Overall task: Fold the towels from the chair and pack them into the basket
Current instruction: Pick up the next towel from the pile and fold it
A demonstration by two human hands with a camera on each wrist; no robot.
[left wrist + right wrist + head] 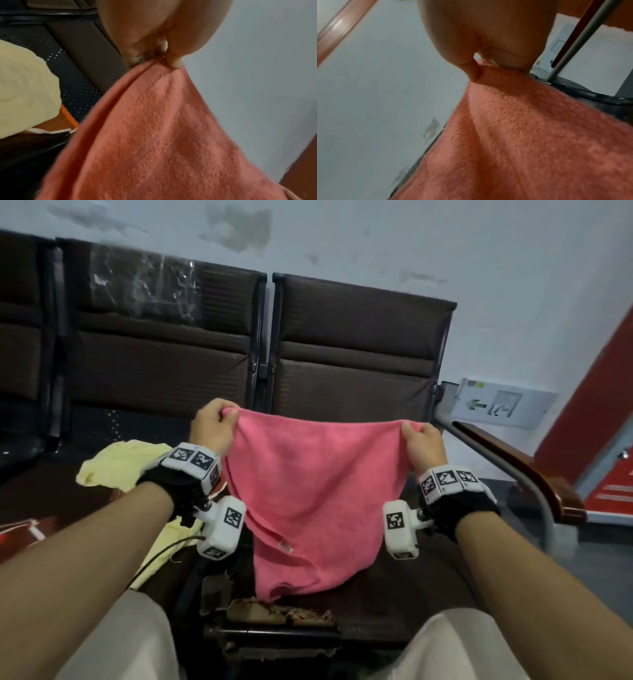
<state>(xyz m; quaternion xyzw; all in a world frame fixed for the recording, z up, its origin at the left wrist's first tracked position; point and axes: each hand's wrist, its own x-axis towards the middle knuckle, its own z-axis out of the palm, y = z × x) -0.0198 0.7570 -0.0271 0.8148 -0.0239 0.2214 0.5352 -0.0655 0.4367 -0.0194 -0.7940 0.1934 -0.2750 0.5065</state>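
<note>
Brown chair [359, 344] behind, both raised hands' fingers [175, 63] pinching pink towel [308, 491] top corners, arms outstretched.

Head cam looks down; both wrist cams close-up, all sharing pink towel [308, 484].

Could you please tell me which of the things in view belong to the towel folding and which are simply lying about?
Part of the job:
pink towel, pinched at its top corners by the left hand and right hand
yellow towel, waiting on the chair seat

Just lying about:
wall sign with an arrow
red panel
</note>
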